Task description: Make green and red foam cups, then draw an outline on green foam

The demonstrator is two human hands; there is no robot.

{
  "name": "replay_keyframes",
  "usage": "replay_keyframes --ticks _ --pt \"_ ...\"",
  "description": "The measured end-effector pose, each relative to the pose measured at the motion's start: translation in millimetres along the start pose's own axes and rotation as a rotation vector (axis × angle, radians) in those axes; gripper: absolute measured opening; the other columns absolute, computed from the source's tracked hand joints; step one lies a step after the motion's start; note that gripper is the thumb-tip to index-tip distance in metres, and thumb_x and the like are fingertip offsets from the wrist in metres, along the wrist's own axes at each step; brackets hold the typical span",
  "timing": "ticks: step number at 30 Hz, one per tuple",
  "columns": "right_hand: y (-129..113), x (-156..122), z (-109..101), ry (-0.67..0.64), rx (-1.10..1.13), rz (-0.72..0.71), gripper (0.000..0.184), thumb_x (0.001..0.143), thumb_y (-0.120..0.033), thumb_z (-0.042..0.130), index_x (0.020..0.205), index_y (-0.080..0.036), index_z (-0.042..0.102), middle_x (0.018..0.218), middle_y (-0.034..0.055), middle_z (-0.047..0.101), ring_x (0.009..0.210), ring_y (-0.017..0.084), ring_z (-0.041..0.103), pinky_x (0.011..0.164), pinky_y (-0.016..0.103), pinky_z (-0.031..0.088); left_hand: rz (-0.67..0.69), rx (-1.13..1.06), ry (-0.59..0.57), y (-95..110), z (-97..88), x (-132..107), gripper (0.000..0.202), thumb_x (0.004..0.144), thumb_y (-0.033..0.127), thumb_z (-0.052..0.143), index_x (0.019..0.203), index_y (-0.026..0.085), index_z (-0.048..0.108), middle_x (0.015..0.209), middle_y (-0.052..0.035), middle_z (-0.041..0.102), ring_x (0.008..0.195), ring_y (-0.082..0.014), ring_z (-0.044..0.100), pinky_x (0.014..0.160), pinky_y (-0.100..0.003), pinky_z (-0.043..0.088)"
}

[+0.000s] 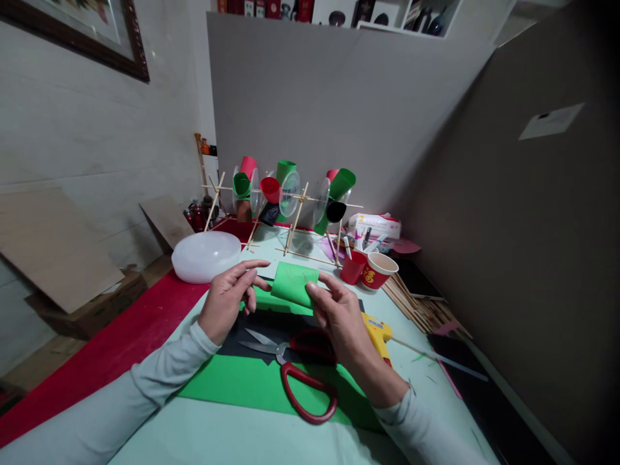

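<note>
Both my hands hold a piece of green foam sheet [293, 283] rolled into a cone or tube just above the table. My left hand [231, 298] pinches its left end, fingers partly stretched. My right hand [339, 315] grips its right side with thumb and fingers. Under my hands lie a green sheet [242, 386], a black sheet [264, 323] and open red-handled scissors [300, 381]. A yellow glue gun [378, 332] lies just right of my right wrist.
A stick frame [290, 223] carrying green, red and black foam cones and clear discs stands behind. A white bowl [206, 256] sits at left, red paper cups [372, 270] and a bundle of sticks [416, 303] at right. Grey partitions close the back and right.
</note>
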State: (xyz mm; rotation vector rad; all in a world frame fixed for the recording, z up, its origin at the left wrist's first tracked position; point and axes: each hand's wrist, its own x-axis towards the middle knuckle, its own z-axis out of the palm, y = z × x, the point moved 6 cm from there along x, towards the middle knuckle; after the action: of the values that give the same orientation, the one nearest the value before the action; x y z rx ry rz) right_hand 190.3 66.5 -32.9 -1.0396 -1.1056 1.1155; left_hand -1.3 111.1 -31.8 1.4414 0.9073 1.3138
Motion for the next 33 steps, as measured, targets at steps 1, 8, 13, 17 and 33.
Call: replay_keyframes --ticks 1,8,13,17,33 --pt "3 2 -3 0.004 0.027 0.017 0.018 0.095 -0.031 0.067 0.101 -0.015 0.062 0.057 -0.0117 0.045 0.04 0.003 0.035 0.038 0.015 0.028 0.004 0.001 0.019 -1 -2.6 1 0.029 0.101 0.038 0.055 0.115 0.014 0.062 0.078 0.0012 0.066 0.046 -0.0056 0.051 0.04 -0.017 0.042" --pt "17 10 -11 -0.018 0.172 0.134 0.024 0.098 -0.033 0.063 0.114 -0.015 0.064 0.102 0.004 0.068 0.078 0.014 0.067 0.065 0.029 0.058 -0.075 0.061 0.055 -10 -9.6 5 0.028 0.1 0.041 0.056 0.097 0.013 0.062 0.072 0.0033 0.061 0.046 -0.0055 0.049 0.039 -0.017 0.041" --pt "16 9 -10 -0.026 0.251 0.149 0.025 0.098 -0.033 0.063 0.116 -0.015 0.063 0.106 0.0051 0.068 0.083 0.015 0.068 0.069 0.031 0.059 -0.175 0.174 -0.017 -15 -3.3 -1 0.03 0.1 0.041 0.057 0.089 0.013 0.062 0.063 0.0065 0.054 0.041 -0.0046 0.043 0.037 -0.016 0.036" --pt "16 10 -10 -0.032 0.3 0.141 0.024 0.098 -0.032 0.064 0.115 -0.015 0.064 0.104 0.0044 0.068 0.08 0.014 0.067 0.067 0.03 0.059 -0.174 0.265 -0.029 -13 -3.2 -4 0.031 0.099 0.041 0.059 0.082 0.014 0.061 0.061 0.0073 0.052 0.043 -0.0052 0.042 0.04 -0.018 0.038" --pt "20 12 -11 -0.045 0.368 0.163 0.022 0.098 -0.03 0.064 0.113 -0.015 0.064 0.101 0.0037 0.068 0.077 0.013 0.067 0.064 0.028 0.058 -0.177 0.027 -0.235 -17 13.1 0 0.027 0.099 0.04 0.06 0.096 0.013 0.064 0.077 0.0008 0.065 0.062 -0.012 0.064 0.056 -0.026 0.056"
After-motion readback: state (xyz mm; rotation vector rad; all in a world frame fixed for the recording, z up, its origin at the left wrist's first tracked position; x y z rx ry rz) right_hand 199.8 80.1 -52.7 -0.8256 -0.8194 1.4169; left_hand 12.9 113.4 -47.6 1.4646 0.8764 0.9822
